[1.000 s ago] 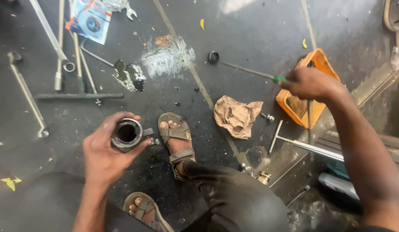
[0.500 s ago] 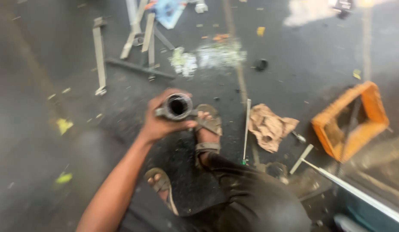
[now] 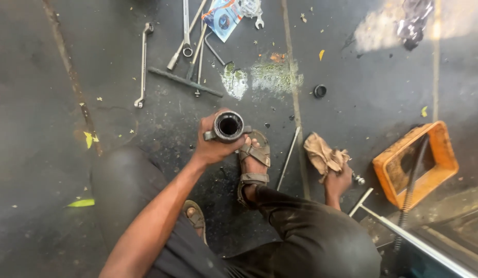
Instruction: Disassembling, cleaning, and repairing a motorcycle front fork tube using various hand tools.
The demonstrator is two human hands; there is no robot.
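The dark, oil-stained concrete floor [image 3: 53, 170] carries all items. An orange plastic tray [image 3: 441, 154] sits at the right, with a black hose [image 3: 411, 180] running through it. Wrenches and bars [image 3: 185, 49] lie grouped at the top. The left hand [image 3: 214, 144] is clamped around a short metal cylinder sleeve [image 3: 228, 126], held open end up above the sandalled foot [image 3: 253, 167]. The right hand [image 3: 338, 181] is closed on a tan rag [image 3: 322, 154] lying on the floor between foot and tray.
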